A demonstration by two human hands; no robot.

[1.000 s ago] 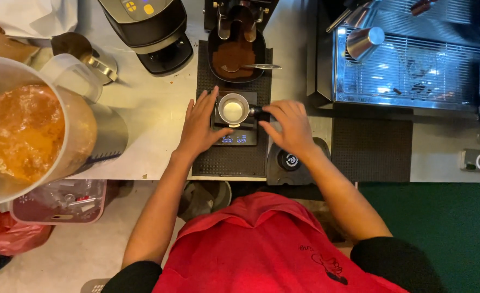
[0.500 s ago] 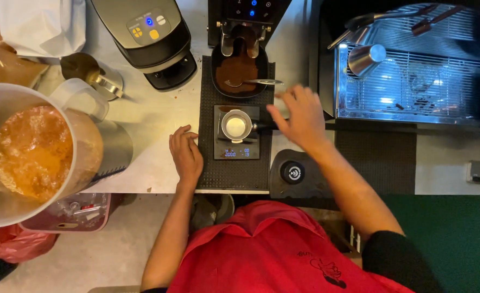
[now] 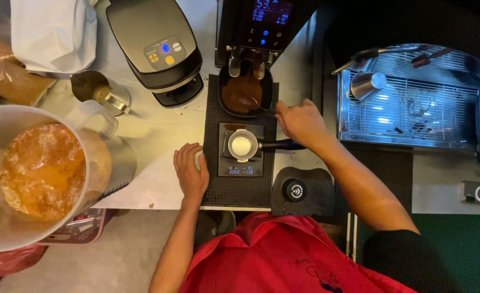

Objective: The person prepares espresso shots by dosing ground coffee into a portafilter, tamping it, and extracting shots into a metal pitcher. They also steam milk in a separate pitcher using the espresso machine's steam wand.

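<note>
- Step in hand, as judged: dosing grounds by spoon into the portafilter (image 3: 243, 145) on the scale (image 3: 240, 150). To do it well — take small lifts, carry the spoon low over the mat (image 3: 213, 179), tip over the middle of the basket, and keep weight off the scale.
- Portafilter: sits on the scale, basket up and pale inside, black handle pointing right toward the right wrist.
- Scale: black, flat, on the mat; lit display along its near edge.
- Dish (image 3: 242, 93): dark, holding brown grounds, just behind the scale, beneath the grinder (image 3: 261, 27).
- Spoon (image 3: 261, 106): thin, metal, lying across the dish's right rim; bowl end in the grounds.
- Right hand (image 3: 300, 123): fingers curled narrow, pinching the spoon's handle at the dish's edge; passes above the portafilter handle, contact there unclear.
- Left hand (image 3: 191, 171): empty, fingers loosely together, resting palm down on the counter (image 3: 158, 135) at the mat's left edge — clear of the scale.
- Tamper (image 3: 294, 190): round, black, near right of the scale, untouched.
- Pitcher (image 3: 39, 173): large, clear, amber liquid, far left.
</note>
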